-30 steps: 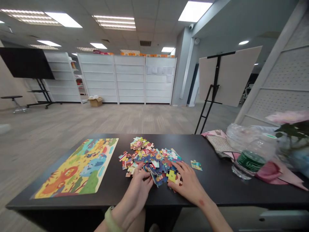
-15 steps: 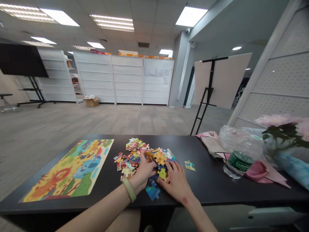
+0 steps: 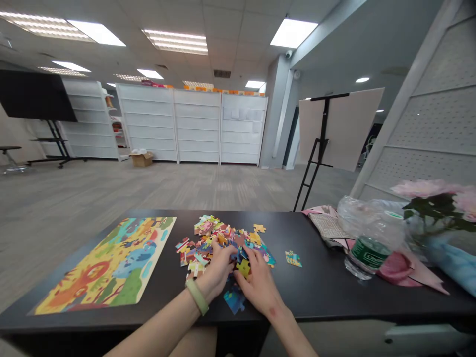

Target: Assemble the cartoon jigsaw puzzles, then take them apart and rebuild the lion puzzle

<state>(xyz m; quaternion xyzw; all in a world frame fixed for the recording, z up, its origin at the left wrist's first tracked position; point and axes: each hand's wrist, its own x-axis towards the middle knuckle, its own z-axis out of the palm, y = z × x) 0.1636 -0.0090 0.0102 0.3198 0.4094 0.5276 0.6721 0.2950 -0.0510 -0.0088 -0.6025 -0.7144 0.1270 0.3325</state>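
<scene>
A heap of loose jigsaw puzzle pieces (image 3: pixel 201 243) lies on the black table in front of me. My left hand (image 3: pixel 218 267), with a pale green band on its wrist, reaches into the heap from the left, thumb and forefinger apart. Its other fingers are mostly hidden. My right hand (image 3: pixel 258 282) rests on the heap's right side with fingers spread, beside a yellow-green puzzle piece (image 3: pixel 243 268). A blue puzzle piece (image 3: pixel 234 300) lies below, between my wrists. No piece is plainly gripped in either hand.
An animal picture sheet (image 3: pixel 111 265) lies on the left of the table (image 3: pixel 312 292). Single puzzle pieces lie to the right (image 3: pixel 293 259) and behind (image 3: pixel 259 228). A green-labelled water bottle (image 3: pixel 368 253), pink wrapping and flowers (image 3: pixel 427 188) stand at the right.
My right hand has drawn slightly left and closer to my left hand. An orange-yellow piece now lies apart behind the heap, and the yellow pieces on top have shifted.
</scene>
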